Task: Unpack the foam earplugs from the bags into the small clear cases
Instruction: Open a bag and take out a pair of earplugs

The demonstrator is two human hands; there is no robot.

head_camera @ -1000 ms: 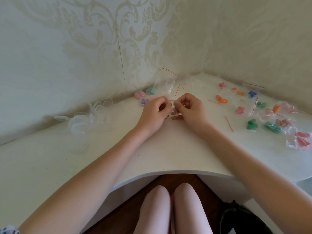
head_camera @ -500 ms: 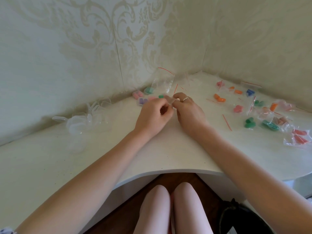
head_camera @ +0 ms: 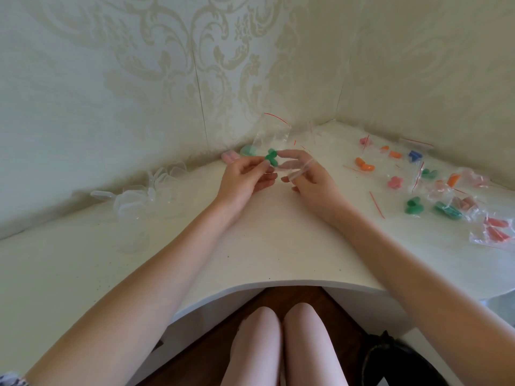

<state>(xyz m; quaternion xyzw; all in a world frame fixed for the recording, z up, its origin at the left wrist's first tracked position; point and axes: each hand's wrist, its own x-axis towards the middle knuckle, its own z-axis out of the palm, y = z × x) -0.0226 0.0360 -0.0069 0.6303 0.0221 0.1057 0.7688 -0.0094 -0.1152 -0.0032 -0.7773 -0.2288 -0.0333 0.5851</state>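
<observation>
Left hand [head_camera: 245, 176] pinches a pair of green foam earplugs [head_camera: 271, 158] at the fingertips, held just above the white curved tabletop [head_camera: 264, 246]. Right hand [head_camera: 309, 174] grips a small clear plastic zip bag [head_camera: 295, 166]; the bag looks empty, though its film is hard to read against the fingers. The two hands sit close together, the earplugs outside the bag.

Far left on the tabletop: a cluster of small clear plastic cases [head_camera: 139, 196], lids open, contents not discernible. Against the wall behind the hands: an upright clear bag with a red seal strip [head_camera: 271, 132], a pale green pair [head_camera: 248, 149] and a pink pair [head_camera: 230, 156] beside it.

To the right: loose orange earplugs [head_camera: 364, 165], a blue pair [head_camera: 414, 156], a pink pair [head_camera: 394, 182], a green pair [head_camera: 413, 206], and several filled clear bags [head_camera: 451, 208] holding green, tan and red earplugs. Thin red strips [head_camera: 376, 200] lie scattered between them.
</observation>
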